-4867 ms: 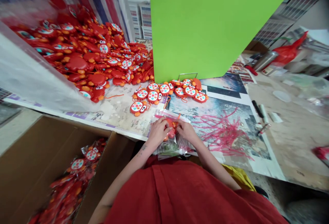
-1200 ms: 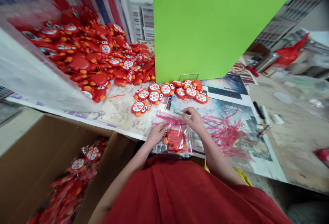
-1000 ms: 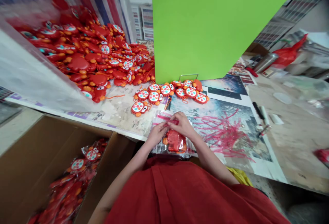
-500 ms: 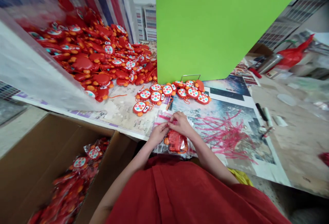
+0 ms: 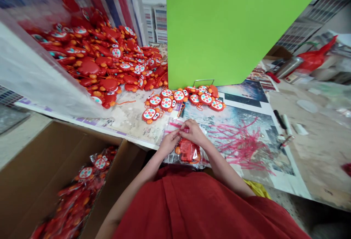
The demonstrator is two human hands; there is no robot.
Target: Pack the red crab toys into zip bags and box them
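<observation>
A clear plastic bag [image 5: 189, 151] lies on the printed board under my hands, with a red-orange crab-shaped toy [image 5: 187, 150] inside, its back facing up. My left hand [image 5: 169, 142] and my right hand [image 5: 194, 133] meet at the bag's upper edge. Their fingers pinch a thin pink string [image 5: 178, 129] there. How the string joins the bag is hidden by my fingers.
Loose crab toys [image 5: 178, 98] lie in a row beyond my hands, before a heap of them [image 5: 93, 63]. A bundle of pink strings [image 5: 241, 144] lies to the right. A cardboard box [image 5: 55, 166] at lower left holds bagged toys. A green board [image 5: 233, 30] stands ahead.
Earlier my hands worked the toy above the bag; now it lies inside. My hands have come together at the bag's upper edge on the pink string, and the view has shifted slightly.
</observation>
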